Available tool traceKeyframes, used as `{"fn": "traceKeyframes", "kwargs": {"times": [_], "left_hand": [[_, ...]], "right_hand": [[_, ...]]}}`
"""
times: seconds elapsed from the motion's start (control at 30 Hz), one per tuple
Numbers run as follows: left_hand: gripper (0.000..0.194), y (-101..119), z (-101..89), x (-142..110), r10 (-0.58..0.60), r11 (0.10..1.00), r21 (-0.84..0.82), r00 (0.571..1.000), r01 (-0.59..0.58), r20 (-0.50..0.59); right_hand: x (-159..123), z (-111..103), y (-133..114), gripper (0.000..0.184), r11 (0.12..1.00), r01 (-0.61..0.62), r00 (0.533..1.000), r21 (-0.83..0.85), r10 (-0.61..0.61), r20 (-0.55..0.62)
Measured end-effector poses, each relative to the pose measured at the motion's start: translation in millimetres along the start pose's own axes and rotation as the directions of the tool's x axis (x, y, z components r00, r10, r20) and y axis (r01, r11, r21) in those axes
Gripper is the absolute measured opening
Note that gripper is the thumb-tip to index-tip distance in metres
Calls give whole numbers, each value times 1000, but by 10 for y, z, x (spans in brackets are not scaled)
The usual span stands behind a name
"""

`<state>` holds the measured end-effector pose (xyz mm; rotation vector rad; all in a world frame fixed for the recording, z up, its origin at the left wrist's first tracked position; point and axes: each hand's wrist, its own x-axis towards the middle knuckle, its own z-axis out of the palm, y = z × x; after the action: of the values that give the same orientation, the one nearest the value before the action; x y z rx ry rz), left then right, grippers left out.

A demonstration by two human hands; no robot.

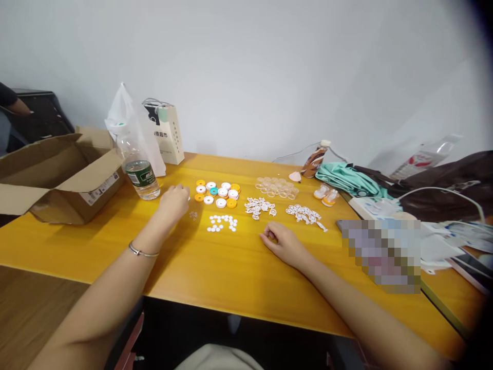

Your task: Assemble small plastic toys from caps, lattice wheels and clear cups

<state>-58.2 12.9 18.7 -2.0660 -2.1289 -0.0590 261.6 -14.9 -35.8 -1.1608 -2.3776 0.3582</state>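
My left hand (175, 203), with a bracelet on the wrist, is over the table left of the parts. Its fingers are bent down and closed; a bit of white shows at the fingertips, too hidden to name. Close by lie small clear rings (193, 215) and several round caps (221, 203) in white, orange and teal. Small white discs (216, 227) are spread nearer to me. My right hand (283, 244) rests on the tabletop, fingers loosely curled in, with nothing visible in them. Beyond it lie white leaf-shaped pieces (259, 206) and more white cut-out pieces (302, 213).
A water bottle (141, 177) and an open cardboard box (77, 198) stand at left, a paper bag (173, 134) behind. Clear round cups (277, 187), a brown drink bottle (314, 160) and teal cloth (346, 179) are at back right. A blurred-out flat object (379, 254) lies right.
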Motion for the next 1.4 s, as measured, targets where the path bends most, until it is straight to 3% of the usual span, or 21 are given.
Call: {"fn": "traceKeyframes", "kwargs": {"times": [0.3,0.73,0.87,0.97,1.0,1.03,1.07,1.13,1.2,1.23,1.3,1.4], "left_hand": [[24,-66,176,143,-9,1000,-26,994,12,112],[21,-108,192,179,-11,997,-68,990,20,137],[20,-91,100,157,25,993,-116,996,-15,91],[18,117,-49,15,130,974,-187,991,-123,24],[16,237,-92,-65,203,952,-231,979,-198,-4],[13,376,-122,-157,353,868,-350,934,-352,-63],[12,526,-135,-254,492,745,-460,864,-483,-109],[12,821,-110,-432,689,545,-545,711,-637,-142],[14,1046,-40,-554,765,469,-528,624,-708,-158],[15,1117,-5,-592,776,462,-523,612,-717,-154],[18,1161,39,-639,755,479,-537,638,-695,-152],[32,1003,37,-732,647,543,-570,740,-616,-184]], "right_hand": [[4,-10,-10,16,1000,-15,1000,8,15,10],[4,-9,3,16,1000,-20,1000,21,19,18],[9,-16,-3,17,999,-30,999,21,29,25],[10,-14,-4,16,999,-39,999,22,38,29],[11,-11,-2,17,999,-40,999,23,39,30],[11,-7,2,17,999,-40,999,24,40,29],[12,-3,6,17,999,-40,999,26,40,28],[15,5,15,16,999,-37,999,30,37,21],[17,7,19,15,999,-33,999,35,33,15],[17,5,18,15,999,-32,999,38,31,14],[16,-2,12,15,999,-30,999,43,29,16],[12,-13,1,16,998,-26,999,52,25,19]]}}
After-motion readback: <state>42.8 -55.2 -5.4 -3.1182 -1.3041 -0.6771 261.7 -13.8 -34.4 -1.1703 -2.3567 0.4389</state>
